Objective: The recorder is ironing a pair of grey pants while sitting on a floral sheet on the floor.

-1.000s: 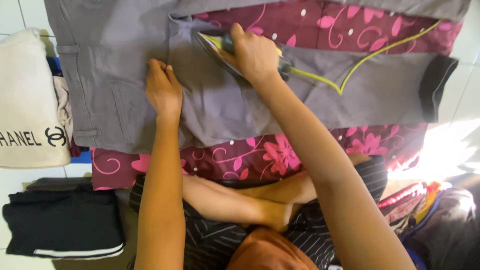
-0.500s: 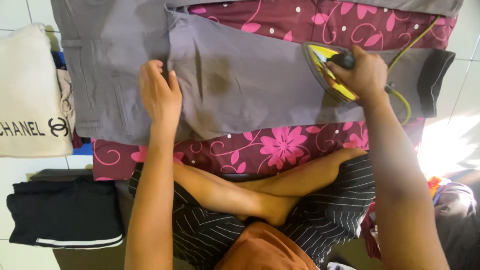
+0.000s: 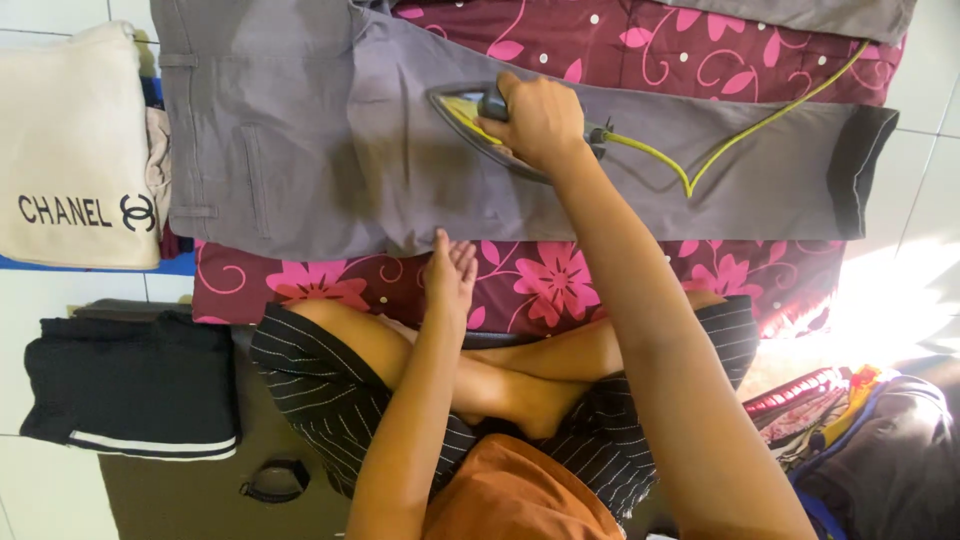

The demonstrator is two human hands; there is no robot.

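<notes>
The right hand [image 3: 540, 120] is wrapped round the iron [image 3: 480, 125] on the trousers [image 3: 400, 150] — the left hand [image 3: 450, 275], fingers together, lies flat at their hem edge, seemingly to steady the cloth.

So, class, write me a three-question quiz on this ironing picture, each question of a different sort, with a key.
1. True or false: the right hand grips the yellow and grey clothes iron.
2. Which does the left hand touch? A) folded black garment with white stripe B) near edge of the grey cotton trousers C) thin yellow power cord
3. Fill in: the trousers lie on a maroon cloth with pink ____.

Key: 1 true; 2 B; 3 flowers.
</notes>
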